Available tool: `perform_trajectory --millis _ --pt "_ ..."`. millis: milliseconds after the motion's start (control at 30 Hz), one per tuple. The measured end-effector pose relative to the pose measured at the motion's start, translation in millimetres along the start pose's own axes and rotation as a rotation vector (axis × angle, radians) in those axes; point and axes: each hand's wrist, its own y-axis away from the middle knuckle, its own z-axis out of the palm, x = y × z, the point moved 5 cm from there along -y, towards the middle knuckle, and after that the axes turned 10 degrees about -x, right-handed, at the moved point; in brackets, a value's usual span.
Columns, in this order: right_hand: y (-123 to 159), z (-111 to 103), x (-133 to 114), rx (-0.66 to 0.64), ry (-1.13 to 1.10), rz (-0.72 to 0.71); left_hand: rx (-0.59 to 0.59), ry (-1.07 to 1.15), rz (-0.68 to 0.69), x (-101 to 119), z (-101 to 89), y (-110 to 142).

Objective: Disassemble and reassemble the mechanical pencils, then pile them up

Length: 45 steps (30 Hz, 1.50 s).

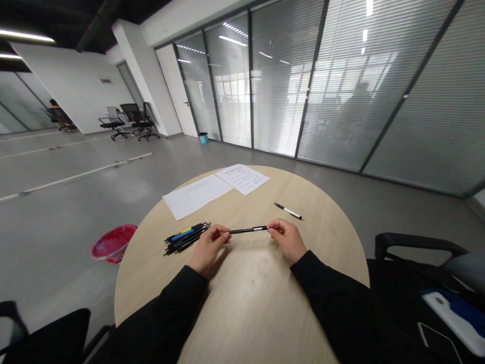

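Two hands [207,247] pinch a black pen [248,230], its ends partly hidden.

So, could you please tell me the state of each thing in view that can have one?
Left hand, gripping one end of the black pen
Right hand, gripping the pen's other end
Black pen, held level between both hands
Pen pile, lying loose on the round wooden table
White-and-black pen, lying by itself
Paper sheets, lying flat, side by side

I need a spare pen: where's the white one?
In the head view, the white pen lies on the table, just beyond the right hand and to the right of the papers.
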Motion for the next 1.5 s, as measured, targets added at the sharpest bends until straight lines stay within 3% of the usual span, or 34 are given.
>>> perform_trajectory --millis 1500 --pt "2 -3 -6 0.009 -0.012 -0.002 0.005 0.034 0.027 4 2.3 1"
